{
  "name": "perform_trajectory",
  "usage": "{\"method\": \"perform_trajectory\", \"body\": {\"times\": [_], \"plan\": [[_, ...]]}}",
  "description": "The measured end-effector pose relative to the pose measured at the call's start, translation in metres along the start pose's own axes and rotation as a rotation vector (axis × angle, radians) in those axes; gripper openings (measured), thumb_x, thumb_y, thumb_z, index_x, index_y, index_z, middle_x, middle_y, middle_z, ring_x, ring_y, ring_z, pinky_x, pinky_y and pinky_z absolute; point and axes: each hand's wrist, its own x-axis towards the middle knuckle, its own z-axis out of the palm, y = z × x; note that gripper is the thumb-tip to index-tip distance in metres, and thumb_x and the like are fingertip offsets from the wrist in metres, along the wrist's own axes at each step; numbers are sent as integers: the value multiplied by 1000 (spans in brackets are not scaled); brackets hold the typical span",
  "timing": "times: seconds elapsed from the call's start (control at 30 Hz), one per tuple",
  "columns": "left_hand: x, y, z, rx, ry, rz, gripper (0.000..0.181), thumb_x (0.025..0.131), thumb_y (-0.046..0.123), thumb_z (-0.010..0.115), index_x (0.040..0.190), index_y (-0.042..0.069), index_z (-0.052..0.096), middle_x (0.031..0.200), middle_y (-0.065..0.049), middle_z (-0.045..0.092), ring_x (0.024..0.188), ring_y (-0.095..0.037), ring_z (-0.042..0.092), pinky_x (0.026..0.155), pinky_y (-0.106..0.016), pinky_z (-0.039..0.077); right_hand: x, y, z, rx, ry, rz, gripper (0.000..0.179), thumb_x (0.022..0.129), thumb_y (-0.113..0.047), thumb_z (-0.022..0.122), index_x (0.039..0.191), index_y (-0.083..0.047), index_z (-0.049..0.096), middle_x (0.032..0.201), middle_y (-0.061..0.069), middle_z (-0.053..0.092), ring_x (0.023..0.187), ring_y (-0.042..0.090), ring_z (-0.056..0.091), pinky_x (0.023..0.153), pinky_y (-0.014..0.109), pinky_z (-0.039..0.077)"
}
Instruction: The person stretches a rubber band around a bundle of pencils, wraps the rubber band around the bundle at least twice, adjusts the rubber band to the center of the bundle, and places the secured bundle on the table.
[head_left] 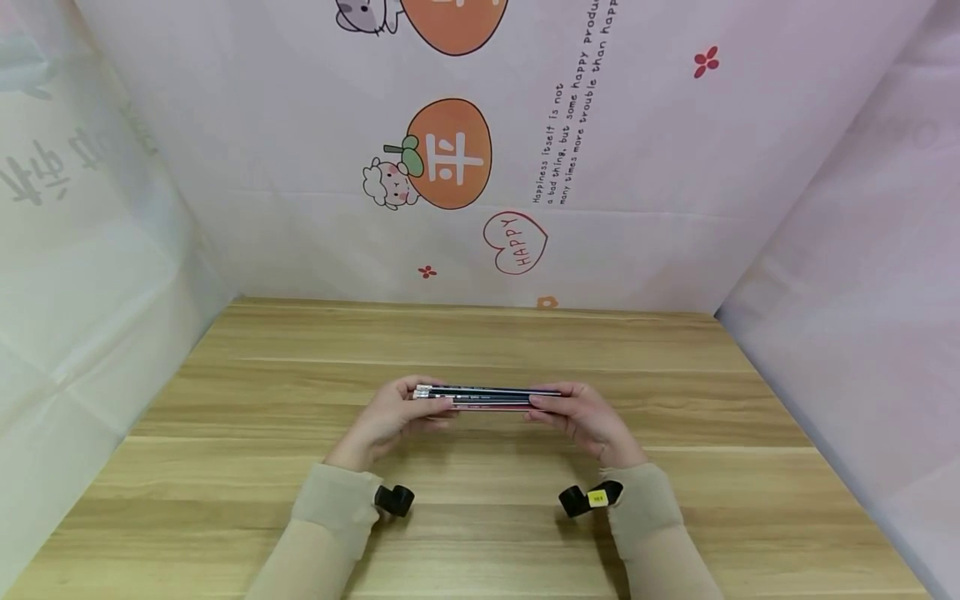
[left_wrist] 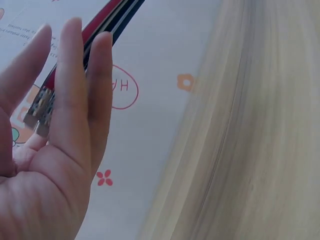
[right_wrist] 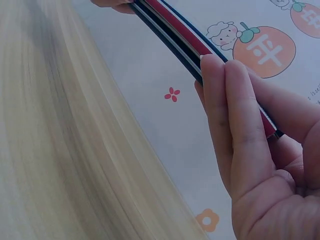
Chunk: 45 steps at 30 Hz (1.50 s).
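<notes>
At six o'clock from the middle of the head view, a small bundle of pencils (head_left: 491, 399) is held up above the wood-grain counter (head_left: 225, 467), lying nearly level along the line from nine o'clock to three. Dark blue or black barrels make up most of it, and a red one shows along the near edge; how many there are cannot be told. At the nine o'clock end, the left hand (head_left: 390, 414) is clamped on the pencils, its thumb laid over them beside their metal-banded ends (left_wrist: 40, 107), which sit close together. At the three o'clock end, the right hand (head_left: 588, 418) pinches the same bundle, thumb on top and fingers beneath, so both hands grip it at once, well apart from each other. Each wrist wears a beige cuff; a black camera (head_left: 395, 500) sits between seven and eight o'clock from the bundle and another black camera (head_left: 573, 502) between four and five, the latter bearing a yellow label (head_left: 597, 498). Behind the counter hangs a white printed cloth (head_left: 315, 242): a red heart outline (head_left: 515, 242) reading HAPPY stands near twelve o'clock from the pencils, an orange fruit print (head_left: 450, 154) with a small sheep lies higher up near twelve, and a red flower print (head_left: 706, 62) appears toward one o'clock.
</notes>
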Motion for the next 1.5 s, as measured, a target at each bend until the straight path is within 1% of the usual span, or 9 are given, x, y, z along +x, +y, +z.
{"method": "perform_trajectory", "body": {"times": [0.17,0.3,0.4,0.63,0.83,1.0,1.23,1.37,1.5], "plan": [[0,-1,6,-83,28,-1,40,92,4,69,128,-7,55,108,-13,70,91,-24,74,86,-34,63,-1,-1,0,-1,-10,-14,22,96,4,59,106,-8,75,109,13,70,91,17,74,87,22,60],[0,-2,10,-134,19,8,44,94,4,66,135,-7,53,115,-16,67,91,-25,74,85,-31,63,-2,-1,0,1,-21,-18,23,96,4,58,106,-9,75,114,18,69,91,18,74,87,23,60],[0,-3,11,-149,12,14,47,95,2,64,138,-10,50,119,-17,65,91,-24,74,85,-28,62,-3,-1,0,-1,-25,-19,23,96,4,58,105,-9,75,113,19,69,91,17,74,87,23,60],[1,-3,15,-170,21,17,48,93,-4,64,136,-17,47,110,-15,71,88,-20,75,85,-23,61,-4,-2,-1,-18,-21,-23,20,96,3,60,107,-7,73,107,13,71,90,16,74,87,23,61],[-1,-2,16,-182,24,16,38,93,-2,64,129,-13,57,121,-28,64,88,-19,75,85,-22,60,-4,-3,-1,-38,-18,-38,21,95,5,60,113,1,70,106,13,72,91,18,74,87,25,61],[-1,-1,16,-182,15,23,45,93,-6,62,134,-19,48,117,-23,68,90,-20,75,86,-22,60,-6,-4,0,-39,-22,-48,21,95,4,60,110,-3,72,104,11,73,91,18,75,87,25,61],[-1,-2,17,-182,33,20,40,90,-9,64,128,-17,55,114,-23,69,88,-19,75,85,-23,61,-7,-6,1,-54,-4,-54,34,96,-3,62,124,16,59,106,12,72,90,18,74,86,26,61],[0,-2,18,-174,43,14,36,90,-5,67,124,-14,61,114,-21,70,88,-20,75,85,-23,61,-8,-7,0,-52,-13,-66,26,96,-1,61,119,11,65,102,9,74,90,18,75,87,26,61],[-1,-1,18,-164,41,19,42,89,-7,67,128,-19,54,116,-24,68,88,-19,75,85,-22,61,-7,-7,-1,-54,-45,-87,20,96,1,59,113,4,70,102,8,74,91,16,74,90,28,61]]}}
